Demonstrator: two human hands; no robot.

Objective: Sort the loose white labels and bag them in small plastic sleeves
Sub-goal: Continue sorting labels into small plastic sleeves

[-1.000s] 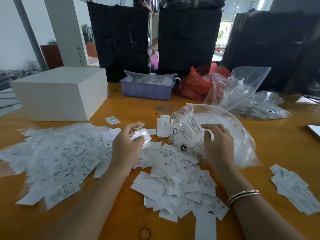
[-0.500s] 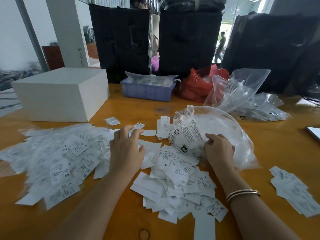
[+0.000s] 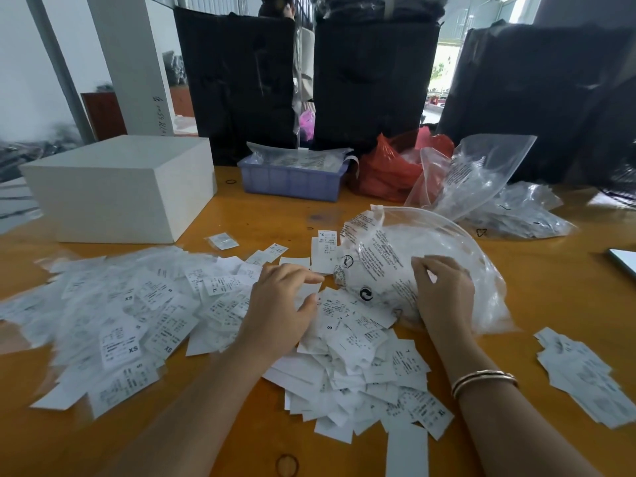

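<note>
Blurred beyond reading at left of frame: spread of sleeved white paper labels point(image 3: 103, 304). Cut off by right edge: flat grey-white slab point(image 3: 624, 261). Hidden under left hand point(image 3: 278, 304): its fingertips' contact with labels.

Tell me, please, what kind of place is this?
Probably a garment packing workshop or warehouse. Loose size labels marked XS, S and XL cover the wooden table, clear plastic bags lie beside them, and large black-wrapped bundles stand behind.

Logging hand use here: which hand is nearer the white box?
Left. The left hand rests on the labels at centre, below and right of the white box; the right hand is farther right, on the clear bag.
</note>
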